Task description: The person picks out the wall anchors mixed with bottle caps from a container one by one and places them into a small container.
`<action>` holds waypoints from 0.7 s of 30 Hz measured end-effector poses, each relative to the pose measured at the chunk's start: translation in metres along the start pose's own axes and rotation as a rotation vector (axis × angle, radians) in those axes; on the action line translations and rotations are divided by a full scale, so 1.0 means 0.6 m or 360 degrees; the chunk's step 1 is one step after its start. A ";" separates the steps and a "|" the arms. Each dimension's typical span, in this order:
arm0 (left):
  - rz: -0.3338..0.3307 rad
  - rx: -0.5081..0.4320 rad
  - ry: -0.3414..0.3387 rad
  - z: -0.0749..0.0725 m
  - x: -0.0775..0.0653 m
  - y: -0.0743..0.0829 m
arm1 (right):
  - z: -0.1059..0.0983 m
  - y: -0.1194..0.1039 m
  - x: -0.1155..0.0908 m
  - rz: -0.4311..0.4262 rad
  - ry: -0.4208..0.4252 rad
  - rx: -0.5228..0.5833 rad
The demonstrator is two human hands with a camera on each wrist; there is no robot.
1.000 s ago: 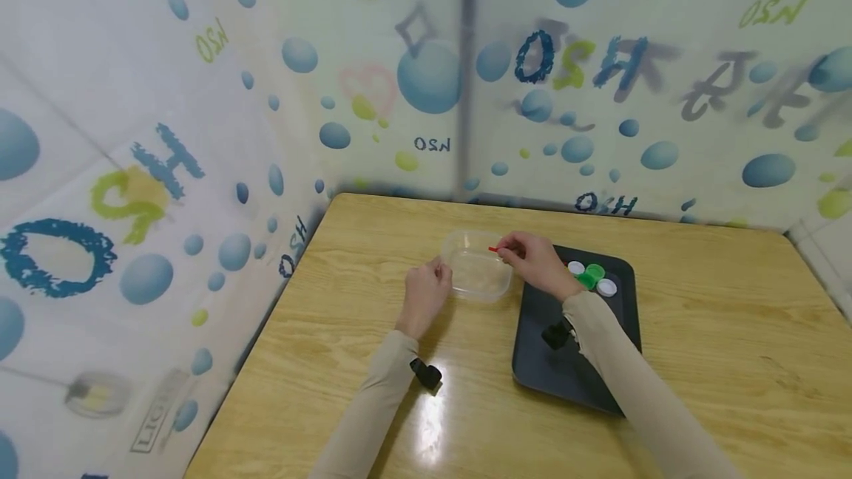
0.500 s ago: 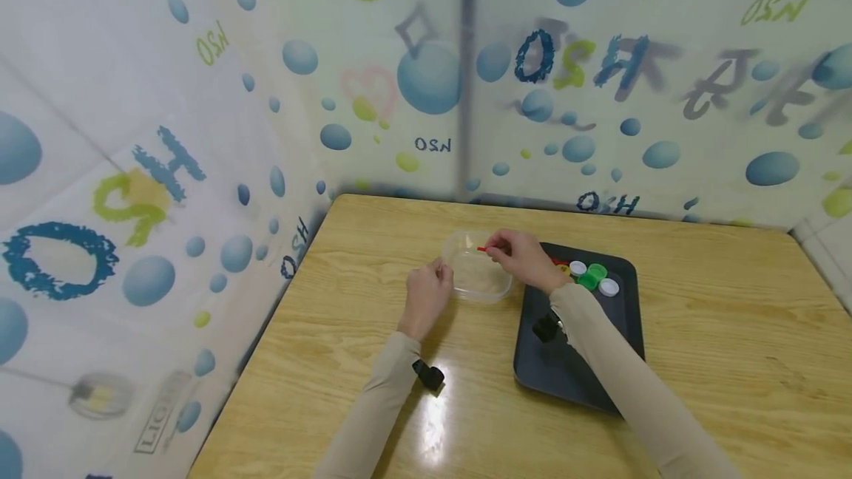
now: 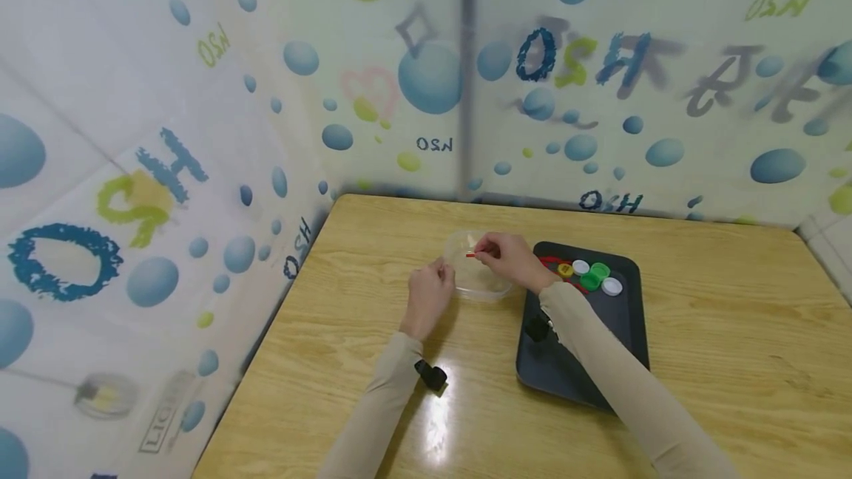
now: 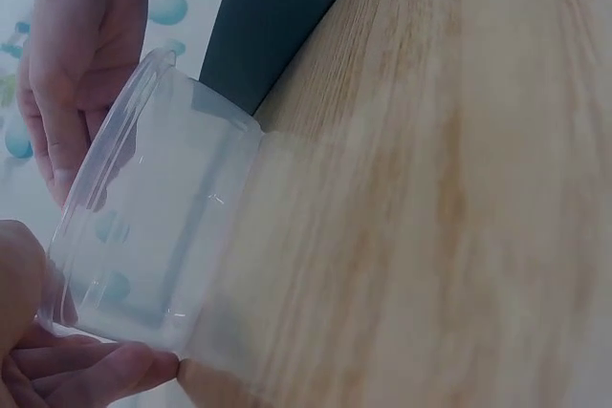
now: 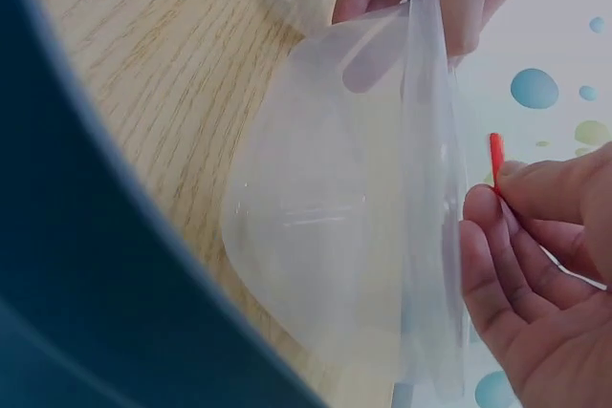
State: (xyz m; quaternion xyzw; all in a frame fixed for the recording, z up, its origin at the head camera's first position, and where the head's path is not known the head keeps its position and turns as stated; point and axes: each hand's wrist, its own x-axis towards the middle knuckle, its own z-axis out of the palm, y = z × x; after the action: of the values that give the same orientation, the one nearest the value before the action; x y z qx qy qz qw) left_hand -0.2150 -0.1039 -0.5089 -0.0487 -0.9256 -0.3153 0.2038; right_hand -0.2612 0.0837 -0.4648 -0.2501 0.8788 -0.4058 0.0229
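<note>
A clear plastic container [image 3: 481, 288] stands on the wooden table, its open top facing up. My left hand [image 3: 428, 301] grips its left rim between thumb and fingers. Over the container's mouth, my right hand [image 3: 512, 261] pinches a thin red strip [image 5: 496, 152], one end poking out past the fingertips. Most of the strip is hidden in the hand, and I cannot tell its exact kind. In the right wrist view, the fingers lie close beside the container's rim. Nothing shows inside the container.
A dark rectangular tray [image 3: 566, 372] lies right of the container, under my right forearm. On it are white caps [image 3: 612, 287], green caps [image 3: 591, 281], a yellow cap [image 3: 565, 270] and red strips [image 3: 551, 261]. A patterned wall borders the table's back and left edges.
My right hand has moved left with the red strip, from the container's right side to over its middle. The yellow cap and red strips on the tray have come into view. My left hand stays put.
</note>
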 end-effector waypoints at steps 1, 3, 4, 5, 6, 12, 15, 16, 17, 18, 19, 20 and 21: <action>0.0006 -0.0003 0.0000 0.000 0.000 -0.001 | 0.001 -0.001 0.001 0.0005 -0.0001 -0.0003; 0.0011 -0.0018 -0.0003 0.000 0.000 -0.001 | 0.002 -0.004 0.002 0.0020 -0.0007 -0.0014; 0.0011 -0.0024 -0.0007 0.000 0.001 -0.002 | 0.003 -0.005 0.003 0.0035 -0.0010 -0.0018; 0.0013 -0.0026 -0.0006 0.000 0.001 -0.002 | 0.003 -0.006 0.003 0.0048 -0.0014 -0.0024; 0.0010 -0.0034 -0.0010 -0.001 0.001 -0.002 | 0.003 -0.007 0.004 0.0059 -0.0016 -0.0029; 0.0020 -0.0056 -0.0025 0.003 0.002 0.003 | -0.003 -0.005 -0.001 0.0091 -0.0011 -0.0015; 0.0018 -0.0051 -0.0031 0.004 0.002 0.003 | -0.008 -0.002 -0.003 0.0108 0.0009 0.0014; 0.0018 -0.0047 -0.0027 0.004 0.002 0.003 | -0.009 0.000 -0.004 0.0111 0.0013 0.0021; 0.0014 -0.0048 -0.0023 0.003 0.002 0.003 | -0.011 0.001 -0.004 0.0118 0.0013 0.0029; 0.0010 -0.0056 -0.0018 0.003 0.002 0.003 | -0.014 0.002 -0.005 0.0124 0.0016 0.0036; 0.0006 -0.0052 -0.0011 0.002 0.001 0.003 | -0.016 0.004 -0.006 0.0132 0.0014 0.0037; 0.0006 -0.0056 -0.0006 0.002 0.001 0.001 | -0.019 0.004 -0.008 0.0144 0.0015 0.0044; 0.0009 -0.0054 0.0002 0.003 0.001 0.000 | -0.021 0.006 -0.010 0.0149 0.0015 0.0046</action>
State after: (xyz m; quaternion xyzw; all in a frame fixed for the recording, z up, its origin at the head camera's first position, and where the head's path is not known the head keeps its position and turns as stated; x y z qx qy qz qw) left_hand -0.2163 -0.1031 -0.5100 -0.0545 -0.9199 -0.3303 0.2044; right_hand -0.2608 0.0971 -0.4598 -0.2063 0.8837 -0.4182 0.0413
